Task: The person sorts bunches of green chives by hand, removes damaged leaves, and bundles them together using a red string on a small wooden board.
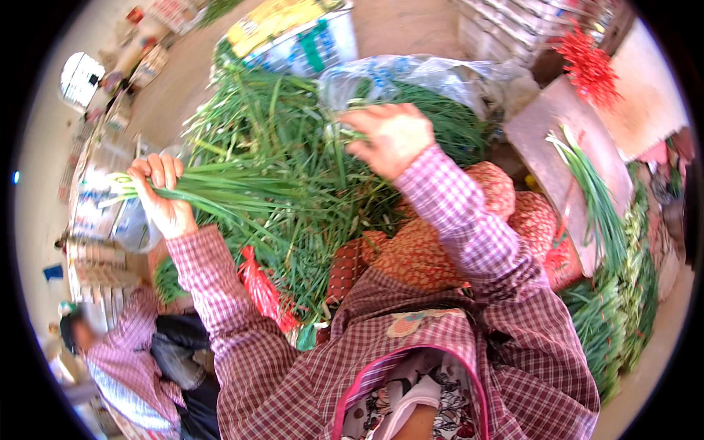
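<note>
My left hand (pixel 161 192), out to the left, is closed round a bunch of green onions (pixel 238 192). The pale root ends stick out past my fingers on the left, and the long green leaves trail to the right. Below and behind the bunch spreads a large loose heap of green onions (pixel 257 110). Over the heap's right part is my right hand (pixel 396 139), its fingers curled in and slightly blurred. A pale green bit shows at its fingertips, too unclear to name.
Clear plastic sheeting (pixel 447 77) and a white box (pixel 315 48) stand beyond the heap. At right, a board (pixel 539 136) bears a bundle of green onions (pixel 587 176) and red ties (pixel 590 70). More greens (pixel 601 330) lie below it. A person (pixel 132 367) sits at lower left.
</note>
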{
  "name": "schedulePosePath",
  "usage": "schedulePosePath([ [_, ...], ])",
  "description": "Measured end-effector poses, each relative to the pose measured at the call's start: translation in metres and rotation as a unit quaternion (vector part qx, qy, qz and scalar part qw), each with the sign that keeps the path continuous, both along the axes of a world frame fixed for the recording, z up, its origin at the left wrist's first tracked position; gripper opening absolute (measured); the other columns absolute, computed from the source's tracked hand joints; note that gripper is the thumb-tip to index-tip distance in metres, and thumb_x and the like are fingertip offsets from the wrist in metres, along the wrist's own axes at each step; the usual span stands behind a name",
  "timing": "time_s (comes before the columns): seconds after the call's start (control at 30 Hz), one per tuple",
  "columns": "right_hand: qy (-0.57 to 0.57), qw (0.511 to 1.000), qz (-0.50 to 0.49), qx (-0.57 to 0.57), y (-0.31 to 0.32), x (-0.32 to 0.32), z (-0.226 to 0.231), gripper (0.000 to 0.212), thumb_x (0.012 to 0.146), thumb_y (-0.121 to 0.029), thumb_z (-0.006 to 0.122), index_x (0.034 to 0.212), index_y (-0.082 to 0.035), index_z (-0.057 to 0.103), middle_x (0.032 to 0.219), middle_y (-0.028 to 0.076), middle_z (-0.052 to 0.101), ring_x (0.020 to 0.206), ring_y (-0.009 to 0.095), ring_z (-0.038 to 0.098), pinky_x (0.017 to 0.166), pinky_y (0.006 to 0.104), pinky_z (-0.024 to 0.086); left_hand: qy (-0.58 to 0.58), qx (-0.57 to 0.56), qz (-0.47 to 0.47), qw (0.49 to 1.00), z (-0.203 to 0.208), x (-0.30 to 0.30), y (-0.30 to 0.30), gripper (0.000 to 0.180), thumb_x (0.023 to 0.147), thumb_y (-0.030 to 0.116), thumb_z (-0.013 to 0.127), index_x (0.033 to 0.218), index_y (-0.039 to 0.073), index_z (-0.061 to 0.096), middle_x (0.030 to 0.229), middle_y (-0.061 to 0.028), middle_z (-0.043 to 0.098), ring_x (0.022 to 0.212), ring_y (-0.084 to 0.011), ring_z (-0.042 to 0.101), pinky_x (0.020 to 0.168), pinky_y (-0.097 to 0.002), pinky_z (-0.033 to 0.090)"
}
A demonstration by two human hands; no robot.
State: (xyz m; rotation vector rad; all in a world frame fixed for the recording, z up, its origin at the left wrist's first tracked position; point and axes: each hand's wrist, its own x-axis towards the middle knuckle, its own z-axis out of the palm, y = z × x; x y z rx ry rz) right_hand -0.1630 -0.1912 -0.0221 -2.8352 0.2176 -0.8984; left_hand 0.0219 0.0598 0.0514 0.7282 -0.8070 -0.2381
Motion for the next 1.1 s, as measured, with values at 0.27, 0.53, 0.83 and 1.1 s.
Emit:
schedulePosePath([
  [0.27, -0.120, 0.972, 0.140, 0.146, 0.039, 0.021, 0.051, 0.095, 0.050, -0.035, 0.077, 0.130, -0.013, 0.029, 0.110, 0.013, 0.049, 0.106, 0.027, 0.046, 0.088, 0.0435, 0.035, 0.026, -0.097, -0.113, 0.988, 0.022, -0.101, -0.120, 0.031, 0.089, 0.024, 0.047, 0.065, 0.012, 0.032, 0.059, 0.0021, 0.024, 0.054, -0.0094, 0.025, 0.058, -0.0256, 0.026],
  [0.53, -0.137, 0.974, -0.069, -0.167, -0.063, -0.106, 0.102, 0.028, 0.070, -0.013, 0.062, 0.096, -0.012, 0.052, 0.066, 0.006, 0.057, 0.045, 0.022, 0.056, 0.037, 0.0325, 0.045, 0.190, -0.193, -0.237, 0.933, 0.027, -0.088, -0.186, 0.020, 0.086, 0.023, 0.053, 0.078, 0.006, 0.049, 0.071, -0.0043, 0.050, 0.078, -0.0215, 0.051, 0.092, -0.0386, 0.038],
  [0.83, 0.166, 0.900, -0.384, -0.120, -0.185, -0.298, 0.060, 0.041, 0.070, -0.014, 0.065, 0.107, -0.014, 0.049, 0.082, 0.010, 0.061, 0.071, 0.026, 0.061, 0.061, 0.0377, 0.049, 0.255, 0.071, -0.112, 0.958, -0.118, -0.022, -0.188, 0.017, 0.083, 0.023, 0.057, 0.083, 0.006, 0.054, 0.078, -0.0062, 0.058, 0.077, -0.0187, 0.056, 0.081, -0.0353, 0.046],
  [1.1, 0.200, 0.889, -0.410, 0.028, -0.225, -0.339, -0.026, 0.081, 0.057, -0.029, 0.076, 0.127, -0.017, 0.038, 0.104, 0.014, 0.056, 0.099, 0.031, 0.053, 0.086, 0.0408, 0.041, 0.265, 0.243, 0.026, 0.933, -0.217, -0.015, -0.167, 0.013, 0.081, 0.016, 0.058, 0.089, 0.005, 0.055, 0.079, -0.0047, 0.060, 0.072, -0.0158, 0.059, 0.070, -0.0318, 0.050],
])
